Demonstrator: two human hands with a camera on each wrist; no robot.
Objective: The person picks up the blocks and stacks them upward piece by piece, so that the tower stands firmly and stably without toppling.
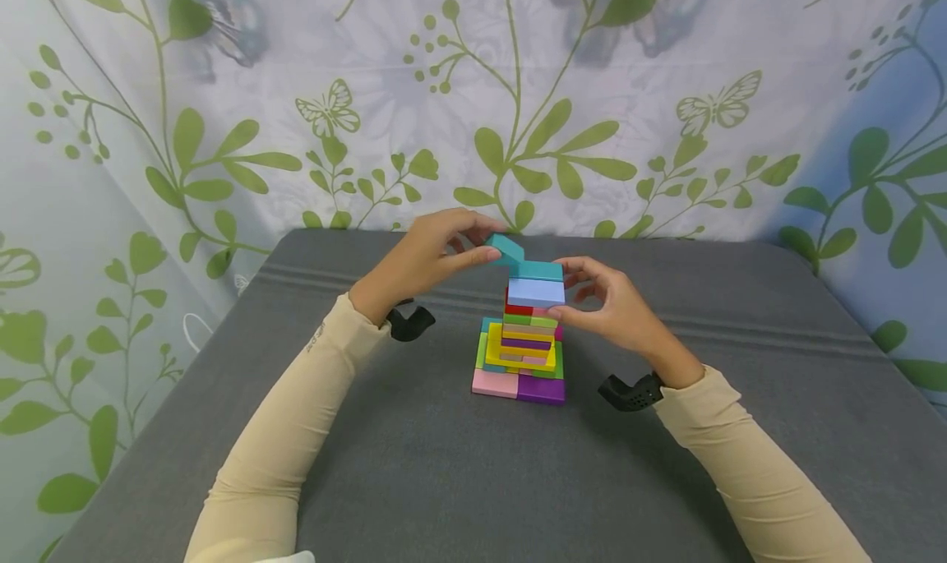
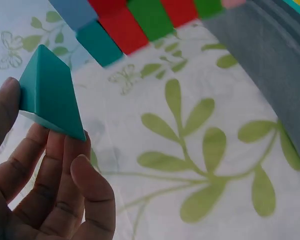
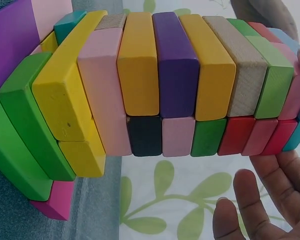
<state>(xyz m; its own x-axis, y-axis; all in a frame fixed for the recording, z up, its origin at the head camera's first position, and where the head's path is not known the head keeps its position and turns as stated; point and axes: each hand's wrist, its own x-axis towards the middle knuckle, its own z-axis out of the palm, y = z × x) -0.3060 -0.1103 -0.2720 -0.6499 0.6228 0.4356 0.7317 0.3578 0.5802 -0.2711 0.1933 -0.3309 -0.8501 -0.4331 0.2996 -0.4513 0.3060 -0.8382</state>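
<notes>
A tower of coloured wooden blocks [image 1: 528, 331] stands on a wider base with pink and purple blocks in front. Its top carries a light blue block [image 1: 536, 292] with a teal block [image 1: 539, 270] over it. My left hand [image 1: 435, 255] pinches another teal block [image 2: 52, 90], tilted, between thumb and fingers at the tower's upper left. On the other side, my right hand [image 1: 610, 304] holds the upper layers, thumb at the front corner and fingers towards the back. The right wrist view shows stacked layers, including a purple block [image 3: 177, 65] and a bare wood block [image 3: 245, 65].
The tower stands on a dark grey padded surface [image 1: 459, 481]. Behind it hangs a white curtain [image 1: 414, 119] with green leaves and butterflies. Each wrist wears a black camera mount, one at the left wrist [image 1: 410, 323], one at the right [image 1: 629, 392].
</notes>
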